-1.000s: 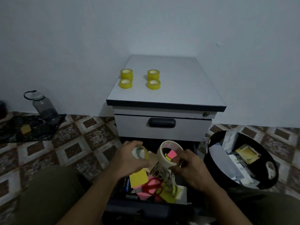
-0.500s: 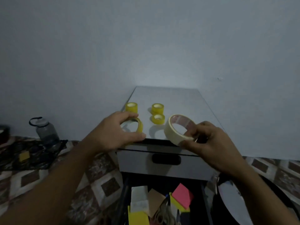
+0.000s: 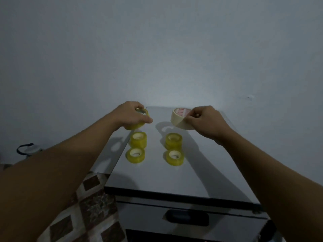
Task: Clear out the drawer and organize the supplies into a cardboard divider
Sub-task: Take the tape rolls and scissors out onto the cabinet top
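Currently both hands are up over the cabinet top point(image 3: 201, 172), each holding a tape roll. Left hand point(image 3: 130, 115) is closed around a yellow clear-tape roll point(image 3: 138, 124), fingers wrapped over its top and side; the roll sits at the far left of the cabinet top, bottom edge at or just above the surface, can't tell which. Right hand point(image 3: 203, 119) pinches a cream masking-tape roll point(image 3: 180, 120) by its rim, thumb and fingers on the right side. That roll is tilted, red print visible inside the core, lower edge close to the surface; its shadow falls to the left.

Four more yellow tape rolls lie flat on the cabinet top in a two-by-two grid, nearer the camera than the held rolls: back left roll point(image 3: 138, 139), front left roll point(image 3: 135, 155), back right roll point(image 3: 173, 140), front right roll point(image 3: 174, 157). The two columns are apart; within each column the rolls sit just beside each other. Back pair look taller than the front pair.

Below the top's dark front edge, a closed grey drawer point(image 3: 148, 215) with a dark recessed handle point(image 3: 187, 218). Beneath it, a dark opening, contents not visible. Patterned tile floor point(image 3: 83, 215) to the left, plain wall point(image 3: 157, 49) behind. Dark loop of a bottle handle point(image 3: 24, 148) at far left, partly hidden by the left forearm.
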Available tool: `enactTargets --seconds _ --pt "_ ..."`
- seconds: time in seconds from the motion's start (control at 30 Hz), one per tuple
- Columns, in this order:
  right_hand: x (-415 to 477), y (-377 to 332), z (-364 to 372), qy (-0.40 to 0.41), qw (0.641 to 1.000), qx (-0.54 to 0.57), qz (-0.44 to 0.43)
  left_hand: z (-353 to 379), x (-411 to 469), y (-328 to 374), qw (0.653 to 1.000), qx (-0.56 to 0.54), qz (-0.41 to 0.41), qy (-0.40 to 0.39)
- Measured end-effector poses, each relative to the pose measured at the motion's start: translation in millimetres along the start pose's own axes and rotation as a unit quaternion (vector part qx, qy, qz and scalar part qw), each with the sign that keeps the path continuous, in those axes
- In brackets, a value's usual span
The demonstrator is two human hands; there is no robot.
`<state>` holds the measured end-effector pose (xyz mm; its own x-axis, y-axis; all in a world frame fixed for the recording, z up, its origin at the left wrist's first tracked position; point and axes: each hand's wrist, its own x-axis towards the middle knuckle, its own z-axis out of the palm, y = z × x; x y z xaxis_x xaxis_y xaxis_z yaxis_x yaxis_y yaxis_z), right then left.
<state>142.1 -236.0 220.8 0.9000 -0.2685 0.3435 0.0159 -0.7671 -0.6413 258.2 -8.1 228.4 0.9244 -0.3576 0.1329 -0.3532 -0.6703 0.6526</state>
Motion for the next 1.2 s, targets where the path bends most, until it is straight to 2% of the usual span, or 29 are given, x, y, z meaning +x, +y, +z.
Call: enactTargets --seconds 0.17,0.4,1.2 --pt "38 6 32 -0.023 1.0 -0.016 0.006 25 44 -12 0.998 0.015 -0.039 -0.054" --pt "46 14 58 -0.093 0.994 -0.058 0.021 46 57 -17 0.985 0.085 -0.073 -0.129" --pt "-1 4 41 -0.14 0.987 -0.074 0.011 50 10 -25 0.983 0.139 -0.057 -0.1"
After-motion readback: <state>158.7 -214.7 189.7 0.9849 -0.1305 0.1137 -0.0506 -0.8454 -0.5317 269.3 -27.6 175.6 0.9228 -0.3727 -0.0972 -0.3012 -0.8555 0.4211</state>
